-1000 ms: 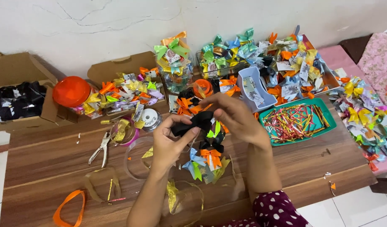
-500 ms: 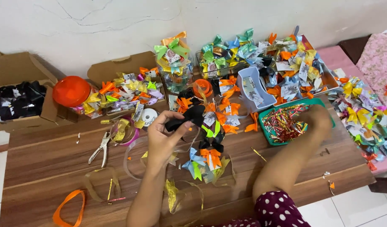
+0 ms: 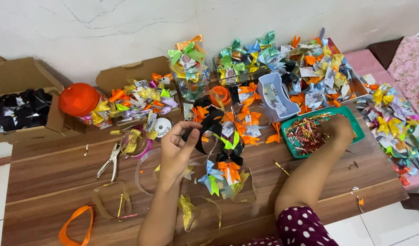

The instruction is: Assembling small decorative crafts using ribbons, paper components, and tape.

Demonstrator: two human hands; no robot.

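My left hand (image 3: 177,146) is raised over the wooden table (image 3: 50,182), its fingers pinching a black ribbon bow (image 3: 208,127). Just right of it lies a heap of orange, black, green and blue ribbon bows (image 3: 227,164). My right hand (image 3: 339,127) reaches into a green tray (image 3: 359,132) filled with several shiny twist ties (image 3: 305,133); its fingers are curled down among them, and whether they grip one is hidden.
Hole-punch pliers (image 3: 110,160) and loose ribbon strips lie left of my left hand. An orange lid (image 3: 78,99), cardboard boxes (image 3: 22,77), a clear jar topped with bows (image 3: 187,68), a pale blue container (image 3: 275,95) and bow piles line the wall. An orange ribbon loop (image 3: 75,225) lies front left.
My right hand left the black bow and moved right into the green tray. My left hand kept hold of the bow and barely moved.
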